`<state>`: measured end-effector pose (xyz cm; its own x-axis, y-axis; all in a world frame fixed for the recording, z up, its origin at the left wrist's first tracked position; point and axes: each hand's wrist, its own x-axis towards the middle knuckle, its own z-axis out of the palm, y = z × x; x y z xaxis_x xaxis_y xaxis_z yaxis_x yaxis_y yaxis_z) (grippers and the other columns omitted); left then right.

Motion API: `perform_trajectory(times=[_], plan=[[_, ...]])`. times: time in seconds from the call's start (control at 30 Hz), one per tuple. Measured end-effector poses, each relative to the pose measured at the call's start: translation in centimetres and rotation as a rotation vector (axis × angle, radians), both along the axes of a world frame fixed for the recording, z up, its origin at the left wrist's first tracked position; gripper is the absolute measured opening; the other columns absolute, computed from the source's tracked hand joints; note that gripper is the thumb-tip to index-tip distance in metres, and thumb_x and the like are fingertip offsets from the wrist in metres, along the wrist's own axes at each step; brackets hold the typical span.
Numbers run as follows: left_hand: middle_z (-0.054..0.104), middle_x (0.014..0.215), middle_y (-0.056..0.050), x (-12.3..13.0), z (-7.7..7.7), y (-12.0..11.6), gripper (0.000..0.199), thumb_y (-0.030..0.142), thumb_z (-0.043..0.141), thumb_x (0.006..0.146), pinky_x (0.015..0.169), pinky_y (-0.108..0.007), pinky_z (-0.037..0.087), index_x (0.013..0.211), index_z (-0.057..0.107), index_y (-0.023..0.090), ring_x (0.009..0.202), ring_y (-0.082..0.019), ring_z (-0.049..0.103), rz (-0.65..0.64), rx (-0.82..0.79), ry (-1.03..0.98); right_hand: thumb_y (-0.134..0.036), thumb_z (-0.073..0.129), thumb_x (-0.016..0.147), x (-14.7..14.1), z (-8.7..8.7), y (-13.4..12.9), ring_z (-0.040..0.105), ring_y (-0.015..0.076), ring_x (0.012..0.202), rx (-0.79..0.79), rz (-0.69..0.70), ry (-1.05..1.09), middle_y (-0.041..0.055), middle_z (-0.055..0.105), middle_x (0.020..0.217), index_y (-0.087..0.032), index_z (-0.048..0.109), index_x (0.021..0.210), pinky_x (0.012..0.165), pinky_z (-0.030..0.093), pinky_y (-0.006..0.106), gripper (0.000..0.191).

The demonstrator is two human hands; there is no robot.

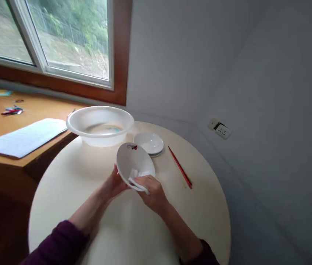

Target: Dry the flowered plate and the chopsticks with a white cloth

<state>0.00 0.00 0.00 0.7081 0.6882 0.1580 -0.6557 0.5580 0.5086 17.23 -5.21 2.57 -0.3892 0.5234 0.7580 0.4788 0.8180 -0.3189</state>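
Observation:
My left hand grips a white bowl from its left side and underneath. The bowl is tilted so that its inside faces me, and a small red and black design shows near its far rim. My right hand is closed at the bowl's near right edge. Its fingers pinch a white folded cloth, possibly tissue, which lies against the inside and over the near rim. Behind the held bowl, more white bowls sit stacked on the round table.
A large translucent white basin stands at the table's back left. Red and dark chopsticks lie on the right. A wooden desk with a clipboard of paper adjoins at left. The wall holds a socket.

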Motion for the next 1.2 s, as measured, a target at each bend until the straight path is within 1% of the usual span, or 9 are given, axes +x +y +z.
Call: perform_trajectory(times=[0.17, 0.37, 0.53, 0.63, 0.83, 0.9, 0.97, 1.07, 1.2], plan=[[0.062, 0.117, -0.014, -0.1, 0.8, -0.2, 0.058, 0.054, 0.047, 0.081, 0.099, -0.049, 0.031, 0.124, 0.054, 0.016, 0.113, -0.032, 0.051, -0.046, -0.030, -0.018, -0.015, 0.054, 0.083, 0.0, 0.5, -0.3, 0.064, 0.0169, 0.085, 0.040, -0.002, -0.020, 0.0052, 0.071, 0.091, -0.020, 0.059, 0.102, 0.074, 0.052, 0.030, 0.021], [0.064, 0.112, -0.013, -0.3, 0.8, -0.2, 0.052, 0.050, 0.044, 0.084, 0.099, -0.045, 0.034, 0.116, 0.060, 0.012, 0.109, -0.030, 0.054, -0.005, -0.068, 0.012, -0.012, 0.055, 0.081, -0.1, 0.6, -0.5, 0.064, 0.0172, 0.084, 0.060, -0.004, -0.037, 0.0068, 0.070, 0.089, -0.018, 0.058, 0.100, 0.074, 0.052, 0.030, 0.020], [0.066, 0.109, -0.014, -0.5, 0.3, -0.1, 0.051, 0.048, 0.044, 0.083, 0.096, -0.045, 0.037, 0.116, 0.059, 0.013, 0.104, -0.030, 0.057, 0.003, -0.095, 0.059, -0.020, 0.056, 0.083, 0.1, 0.7, -0.3, 0.063, 0.0182, 0.085, 0.047, 0.002, -0.044, 0.0073, 0.070, 0.089, -0.018, 0.059, 0.099, 0.075, 0.052, 0.031, 0.017], [0.066, 0.107, -0.014, -0.5, 0.4, -0.1, 0.052, 0.049, 0.044, 0.083, 0.095, -0.046, 0.038, 0.117, 0.059, 0.012, 0.101, -0.030, 0.058, -0.004, -0.095, 0.076, -0.023, 0.056, 0.083, 0.2, 0.7, -0.3, 0.063, 0.0186, 0.084, 0.040, -0.005, -0.043, 0.0071, 0.070, 0.088, -0.018, 0.060, 0.097, 0.074, 0.052, 0.032, 0.015], [0.061, 0.114, -0.016, -0.1, 1.7, -0.5, 0.061, 0.056, 0.041, 0.083, 0.092, -0.052, 0.038, 0.127, 0.050, 0.014, 0.106, -0.032, 0.056, -0.085, -0.044, 0.030, -0.023, 0.056, 0.084, 0.4, 0.3, -0.3, 0.062, 0.0188, 0.079, 0.015, -0.047, -0.008, 0.0067, 0.070, 0.085, -0.019, 0.061, 0.094, 0.070, 0.051, 0.033, 0.012], [0.061, 0.115, -0.017, 0.0, 1.7, -0.5, 0.065, 0.060, 0.043, 0.081, 0.092, -0.051, 0.038, 0.127, 0.049, 0.014, 0.106, -0.032, 0.055, -0.114, 0.006, 0.029, -0.023, 0.055, 0.084, 0.4, 0.2, -0.3, 0.061, 0.0188, 0.079, 0.004, -0.050, 0.020, 0.0068, 0.069, 0.085, -0.019, 0.060, 0.093, 0.070, 0.051, 0.033, 0.011], [0.062, 0.113, -0.017, 0.0, 1.4, -0.5, 0.069, 0.061, 0.052, 0.075, 0.094, -0.047, 0.038, 0.124, 0.052, 0.013, 0.107, -0.031, 0.056, -0.123, 0.076, 0.038, -0.022, 0.054, 0.085, 0.4, 0.2, -0.4, 0.061, 0.0185, 0.077, -0.009, -0.060, 0.046, 0.0066, 0.069, 0.083, -0.019, 0.060, 0.092, 0.069, 0.050, 0.033, 0.010], [0.063, 0.112, -0.015, 0.0, 1.0, -0.5, 0.066, 0.053, 0.066, 0.068, 0.099, -0.042, 0.035, 0.119, 0.057, 0.012, 0.110, -0.028, 0.054, -0.080, 0.152, 0.044, -0.023, 0.053, 0.085, 0.3, 0.3, -0.5, 0.060, 0.0183, 0.076, -0.023, -0.063, 0.053, 0.0065, 0.069, 0.083, -0.019, 0.060, 0.091, 0.068, 0.049, 0.032, 0.010], [0.064, 0.113, -0.011, -0.1, 0.7, -0.4, 0.054, 0.043, 0.068, 0.070, 0.105, -0.039, 0.028, 0.114, 0.061, 0.013, 0.112, -0.025, 0.053, 0.035, 0.147, 0.036, -0.023, 0.053, 0.086, 0.0, 0.1, -0.5, 0.060, 0.0185, 0.078, -0.033, -0.050, 0.047, 0.0069, 0.069, 0.084, -0.018, 0.060, 0.092, 0.069, 0.049, 0.032, 0.011]])
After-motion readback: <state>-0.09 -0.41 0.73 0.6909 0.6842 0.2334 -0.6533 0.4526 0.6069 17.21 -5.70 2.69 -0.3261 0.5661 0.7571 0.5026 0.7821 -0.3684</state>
